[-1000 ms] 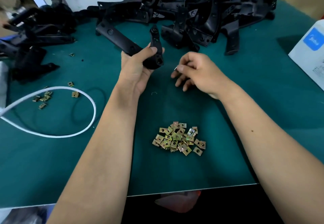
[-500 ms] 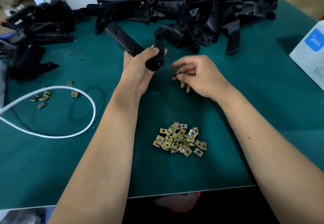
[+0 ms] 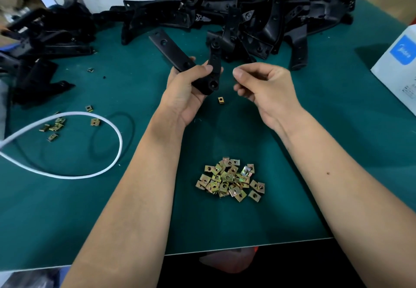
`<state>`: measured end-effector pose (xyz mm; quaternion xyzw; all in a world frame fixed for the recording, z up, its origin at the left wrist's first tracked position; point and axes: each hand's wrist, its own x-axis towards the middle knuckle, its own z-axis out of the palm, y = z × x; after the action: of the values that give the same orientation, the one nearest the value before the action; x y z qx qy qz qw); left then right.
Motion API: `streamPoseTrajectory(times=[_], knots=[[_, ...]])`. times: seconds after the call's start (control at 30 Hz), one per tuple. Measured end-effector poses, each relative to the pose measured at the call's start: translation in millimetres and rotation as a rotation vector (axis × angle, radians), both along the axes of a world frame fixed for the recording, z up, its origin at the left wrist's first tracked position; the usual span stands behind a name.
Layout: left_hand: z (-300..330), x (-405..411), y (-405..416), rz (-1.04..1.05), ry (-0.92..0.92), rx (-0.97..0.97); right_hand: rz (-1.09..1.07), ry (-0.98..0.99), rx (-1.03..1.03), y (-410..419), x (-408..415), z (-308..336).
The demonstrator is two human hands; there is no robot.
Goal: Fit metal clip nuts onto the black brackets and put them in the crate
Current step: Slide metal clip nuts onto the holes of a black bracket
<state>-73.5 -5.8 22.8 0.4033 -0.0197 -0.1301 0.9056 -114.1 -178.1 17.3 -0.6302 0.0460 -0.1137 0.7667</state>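
A black bracket [image 3: 203, 71] is gripped by the raised left hand [image 3: 189, 91], while at its 3 o'clock the right hand [image 3: 263, 85] is kept curled, seemingly empty.

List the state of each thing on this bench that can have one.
Left hand: grips a black bracket, raised off the mat.
Right hand: fingers curled, nothing visible in them.
Single clip nut: loose on the mat below the bracket.
Clip nut pile: heaped, loose.
Bracket pile: jumbled at the back.
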Motion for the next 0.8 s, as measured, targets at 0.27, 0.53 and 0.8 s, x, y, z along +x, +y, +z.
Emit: streamPoseTrajectory(times=[0.27,0.53,0.8], knots=[[-0.2,-1.2,-3.1,-0.046,0.013,-0.080,0.063,-0.019,0.141,12.1,-5.0,2.3],[-0.8,-1.2,-3.6,-0.039,0.016,-0.102,0.057,-0.035,0.087,17.1,-6.4,2.5],[-0.1,-1.7,-2.8,-0.036,0.019,-0.125,0.026,-0.037,-0.087,17.4,-6.0,2.2]])
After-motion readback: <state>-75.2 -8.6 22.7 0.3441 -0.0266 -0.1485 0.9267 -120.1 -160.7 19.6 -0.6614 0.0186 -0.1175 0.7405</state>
